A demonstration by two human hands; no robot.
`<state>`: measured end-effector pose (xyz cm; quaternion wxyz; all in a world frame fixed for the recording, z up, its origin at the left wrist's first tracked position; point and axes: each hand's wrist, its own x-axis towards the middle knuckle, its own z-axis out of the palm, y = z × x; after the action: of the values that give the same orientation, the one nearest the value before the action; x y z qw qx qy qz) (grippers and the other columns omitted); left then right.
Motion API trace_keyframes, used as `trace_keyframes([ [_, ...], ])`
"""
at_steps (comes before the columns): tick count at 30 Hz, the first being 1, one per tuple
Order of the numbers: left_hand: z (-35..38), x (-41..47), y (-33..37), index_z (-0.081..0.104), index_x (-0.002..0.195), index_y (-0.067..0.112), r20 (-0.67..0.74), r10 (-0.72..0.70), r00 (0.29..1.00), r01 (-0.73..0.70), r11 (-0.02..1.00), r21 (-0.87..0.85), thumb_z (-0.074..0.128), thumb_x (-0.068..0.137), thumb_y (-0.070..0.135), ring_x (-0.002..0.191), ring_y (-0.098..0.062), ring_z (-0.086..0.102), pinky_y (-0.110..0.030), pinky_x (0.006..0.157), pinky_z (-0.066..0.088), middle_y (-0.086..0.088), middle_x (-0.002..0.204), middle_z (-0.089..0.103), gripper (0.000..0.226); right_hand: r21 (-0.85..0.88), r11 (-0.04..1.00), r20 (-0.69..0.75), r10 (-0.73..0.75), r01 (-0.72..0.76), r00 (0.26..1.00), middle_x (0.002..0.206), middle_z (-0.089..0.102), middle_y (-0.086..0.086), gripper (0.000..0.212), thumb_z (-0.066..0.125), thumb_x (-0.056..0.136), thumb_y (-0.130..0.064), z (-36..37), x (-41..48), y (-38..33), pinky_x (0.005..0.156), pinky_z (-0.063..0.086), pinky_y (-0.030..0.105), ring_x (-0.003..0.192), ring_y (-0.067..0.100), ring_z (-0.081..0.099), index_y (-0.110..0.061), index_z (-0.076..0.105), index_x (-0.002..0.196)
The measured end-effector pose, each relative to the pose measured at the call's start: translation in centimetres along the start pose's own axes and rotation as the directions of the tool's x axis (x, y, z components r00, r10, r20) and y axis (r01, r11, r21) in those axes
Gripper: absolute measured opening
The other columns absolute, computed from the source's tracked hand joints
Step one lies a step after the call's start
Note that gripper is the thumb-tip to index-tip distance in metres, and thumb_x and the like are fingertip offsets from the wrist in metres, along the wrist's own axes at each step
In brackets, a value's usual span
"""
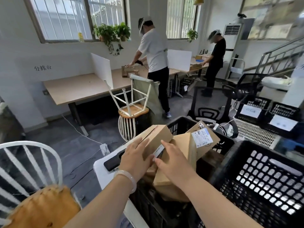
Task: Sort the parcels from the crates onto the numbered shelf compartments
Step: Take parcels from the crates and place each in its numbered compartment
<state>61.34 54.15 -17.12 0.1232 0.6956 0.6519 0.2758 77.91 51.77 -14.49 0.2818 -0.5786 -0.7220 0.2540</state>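
A tilted box (pixel 158 134) lay atop other boxes (pixel 181 145) in a black crate (pixel 181 122). The left hand (pixel 136 159) pressed its near side, fingers (pixel 139 144) straight and spread. The right hand (pixel 172 163) touched its labelled end, fingers straight.

Count four black crates (pixel 179 125) (pixel 263 178) (pixel 256 100) (pixel 286 110): two near you, two at the far right. The near left crate shows you three cardboard parcels (pixel 154 137) (pixel 181 150) (pixel 205 137). Also count three white chairs (pixel 29 144) (pixel 125 99) (pixel 127 129), two persons (pixel 154 51) (pixel 217 53) and one phone (pixel 113 162).
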Motion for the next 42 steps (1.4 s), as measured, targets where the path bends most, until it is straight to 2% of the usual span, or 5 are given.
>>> trace_keyframes([
  [8,1.5,4.8,-2.2,0.031,0.153,0.034,0.19,0.002,0.982,-0.013,0.998,0.055,0.054,0.096,0.046,0.142,-0.02,0.032,-0.038,0.118,0.028,0.01,0.16,0.028,0.062,-0.024,0.995,-0.072,0.091,-0.093,0.993,0.152,0.028,-0.016,0.065,0.057,0.092,-0.043,1.3,1.8,-0.1,0.111,0.014,0.017,0.14,-0.002,0.016,-0.034,0.026,0.149],
  [15,-0.2,5.1,-3.2,0.055,0.136,0.034,0.123,-0.126,0.984,0.165,0.906,-0.389,0.056,0.095,0.039,0.107,-0.014,0.059,-0.036,0.098,0.049,0.012,0.122,0.063,0.041,-0.057,0.992,-0.111,0.107,-0.114,0.988,0.152,0.028,-0.015,0.064,0.056,0.093,-0.042,1.8,1.9,-1.4,0.113,0.013,0.018,0.14,0.0,0.017,-0.035,0.026,0.149],
  [29,-4.8,3.6,0.2,0.063,0.128,0.02,0.459,-0.049,0.887,0.448,-0.15,-0.881,0.048,0.102,0.029,0.109,-0.032,0.068,-0.044,0.075,0.058,-0.012,0.119,0.071,0.031,0.481,0.852,-0.182,0.326,-0.206,0.928,0.132,0.043,-0.027,0.091,0.073,0.078,-0.051,-0.8,1.6,-4.1,0.104,0.036,0.029,0.115,-0.002,0.048,-0.04,0.017,0.149],
  [37,-5.5,3.1,1.9,0.058,0.121,0.034,0.313,0.01,0.95,0.305,0.198,-0.932,0.06,0.094,0.03,0.098,-0.02,0.072,-0.029,0.069,0.059,0.0,0.108,0.075,0.028,0.505,0.852,-0.267,0.306,-0.138,0.914,0.118,0.054,-0.026,0.065,0.076,0.08,-0.037,-2.3,0.4,-3.3,0.082,0.042,0.008,0.111,0.0,0.052,-0.053,0.034,0.127],
  [42,-5.3,2.6,3.7,0.048,0.131,0.035,0.294,0.068,0.953,0.276,0.201,-0.94,0.07,0.087,0.018,0.102,-0.023,0.071,-0.045,0.084,0.059,0.0,0.11,0.074,0.051,0.539,0.835,-0.321,0.326,-0.111,0.889,0.127,0.056,-0.019,0.083,0.083,0.069,-0.045,-3.1,0.0,-2.6,0.093,0.051,0.026,0.113,0.002,0.055,-0.046,0.034,0.137],
])
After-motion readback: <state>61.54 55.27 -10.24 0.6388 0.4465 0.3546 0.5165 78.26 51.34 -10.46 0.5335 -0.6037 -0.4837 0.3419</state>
